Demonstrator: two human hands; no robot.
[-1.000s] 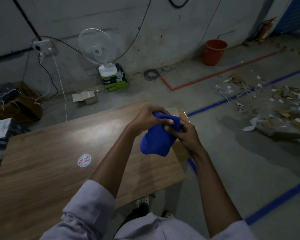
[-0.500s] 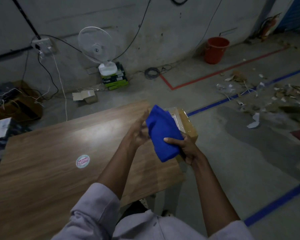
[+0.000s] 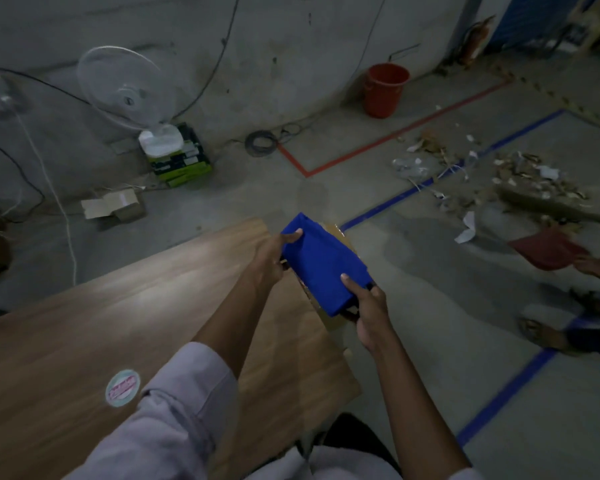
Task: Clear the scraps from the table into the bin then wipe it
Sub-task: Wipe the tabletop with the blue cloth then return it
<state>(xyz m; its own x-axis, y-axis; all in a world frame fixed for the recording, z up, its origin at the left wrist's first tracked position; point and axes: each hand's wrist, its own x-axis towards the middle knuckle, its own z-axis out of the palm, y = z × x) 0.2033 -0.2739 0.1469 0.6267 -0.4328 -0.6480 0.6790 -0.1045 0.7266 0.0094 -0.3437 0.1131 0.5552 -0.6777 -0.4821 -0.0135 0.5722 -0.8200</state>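
Concrete floor runs all round the wooden surface [image 3: 118, 323], which carries one round sticker [image 3: 122, 388] at 8 o'clock. Both my hands are clamped on one blue cloth [image 3: 321, 268], held over the surface's far corner at 12 o'clock. My left hand [image 3: 274, 258] pinches the far edge and my right hand [image 3: 368, 306] grips the near corner, thumb on top. I take it I'm spreading the cloth flat between them so it folds into a pad for wiping. One cardboard box [image 3: 335, 229] sits just under the cloth, against the corner. It is probably the bin, put there so scraps can be swept straight off the edge. One red bucket [image 3: 385, 90] stands by the wall at 1 o'clock, well apart.
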